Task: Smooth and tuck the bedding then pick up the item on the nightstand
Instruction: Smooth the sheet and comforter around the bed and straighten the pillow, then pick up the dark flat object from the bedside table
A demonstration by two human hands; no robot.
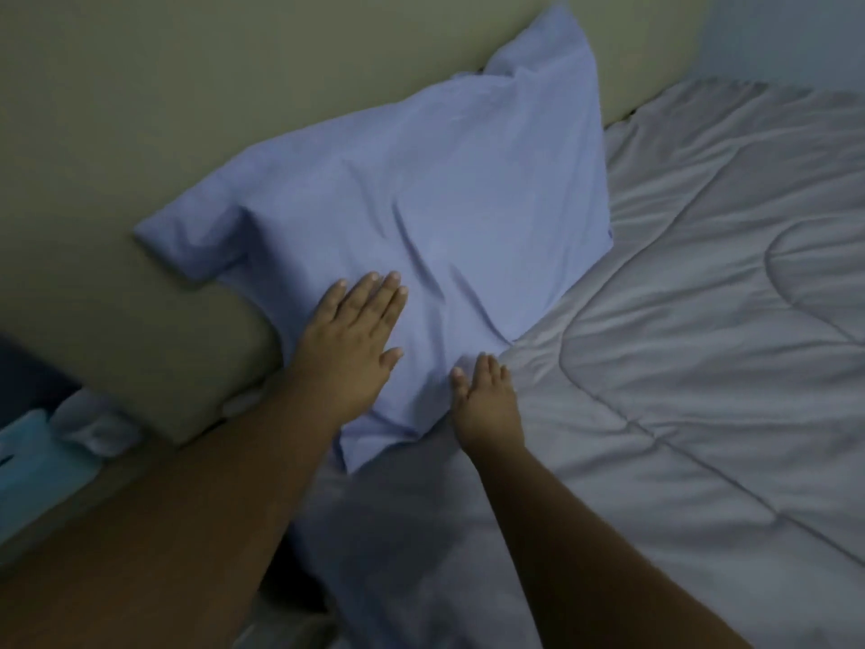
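Note:
A light blue pillow (421,217) leans against the beige headboard (140,133) at the head of the bed. My left hand (351,344) lies flat on the pillow's lower left part, fingers straight and together. My right hand (487,405) rests with straight fingers on the pillow's lower edge, where it meets the grey quilted duvet (702,344). The duvet covers the bed to the right and shows many soft wrinkles. Neither hand holds anything.
A teal object (28,461) and a crumpled white item (93,423) sit low at the left beside the bed, past the headboard's end. A pale wall (786,35) stands at the far right behind the bed.

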